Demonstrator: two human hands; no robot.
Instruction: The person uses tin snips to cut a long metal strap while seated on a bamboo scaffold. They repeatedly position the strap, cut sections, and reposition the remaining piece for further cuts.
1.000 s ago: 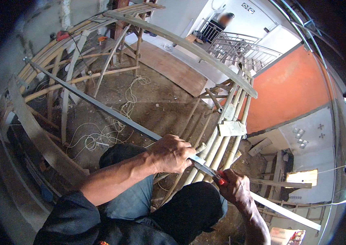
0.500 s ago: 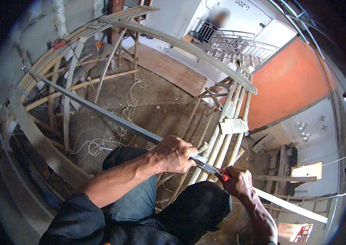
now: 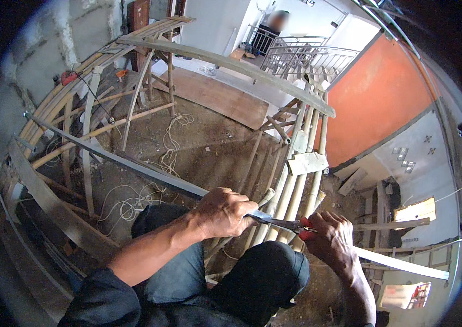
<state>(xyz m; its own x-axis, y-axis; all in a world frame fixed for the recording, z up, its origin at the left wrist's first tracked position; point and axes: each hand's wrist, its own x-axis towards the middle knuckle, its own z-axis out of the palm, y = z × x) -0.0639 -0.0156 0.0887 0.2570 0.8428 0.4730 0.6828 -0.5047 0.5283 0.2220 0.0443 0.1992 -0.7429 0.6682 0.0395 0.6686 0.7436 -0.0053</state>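
Note:
A long, thin metal profile (image 3: 133,168) runs slantwise across my lap, from the bamboo frame at the left to beyond my right arm. My left hand (image 3: 225,212) is closed round it above my knees. Red-handled metal snips (image 3: 308,229) are gripped in my right hand (image 3: 330,240), their blades pointing left along the profile, close to my left fist. Whether the jaws bite into the metal I cannot make out. Past my right wrist, the profile's pale far length (image 3: 405,264) sticks out to the right.
Bamboo poles (image 3: 291,203) lie just beyond my knees, with a long wooden plank (image 3: 231,71) across their far part. Loose cord (image 3: 133,201) lies on the dirt floor below. A red power tool (image 3: 69,77) rests on the left scaffold. Another person (image 3: 275,24) is near the far railing.
My right hand and the snips have shifted slightly right, away from my left hand. The profile's right end also sits further right and higher in view. The whole view has turned a little.

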